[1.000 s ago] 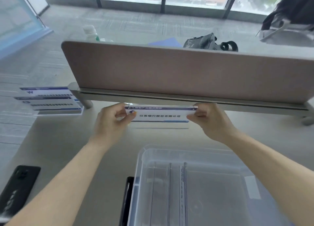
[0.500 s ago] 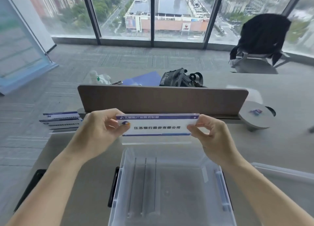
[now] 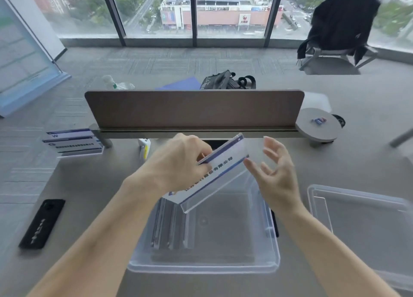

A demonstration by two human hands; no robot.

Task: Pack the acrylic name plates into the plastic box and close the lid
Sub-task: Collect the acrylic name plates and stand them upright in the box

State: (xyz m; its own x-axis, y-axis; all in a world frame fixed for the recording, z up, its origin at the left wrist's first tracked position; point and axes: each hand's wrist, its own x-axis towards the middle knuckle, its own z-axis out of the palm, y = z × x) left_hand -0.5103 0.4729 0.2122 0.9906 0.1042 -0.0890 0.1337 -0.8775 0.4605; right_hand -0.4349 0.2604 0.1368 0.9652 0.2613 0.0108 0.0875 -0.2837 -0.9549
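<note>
My left hand (image 3: 178,162) grips a white acrylic name plate (image 3: 220,169) with blue bands, held tilted over the clear plastic box (image 3: 245,265). The plate's lower end dips into the box's left side, above several plates (image 3: 169,225) standing on edge there. Just right of the plate's upper end, my right hand (image 3: 277,176) hovers with fingers spread, holding nothing. The box's clear lid (image 3: 362,220) lies flat on the desk to the right. More name plates (image 3: 73,141) stand stacked at the desk's far left.
A brown divider panel (image 3: 194,109) runs across the back of the desk. A black phone (image 3: 42,223) lies at the left. A small white item (image 3: 144,148) sits beside the divider's foot. A round grey stand (image 3: 319,126) is at the right.
The plate, held level by both hands before, has tilted and dropped toward the box. My right hand has let go and opened. The view has shifted back.
</note>
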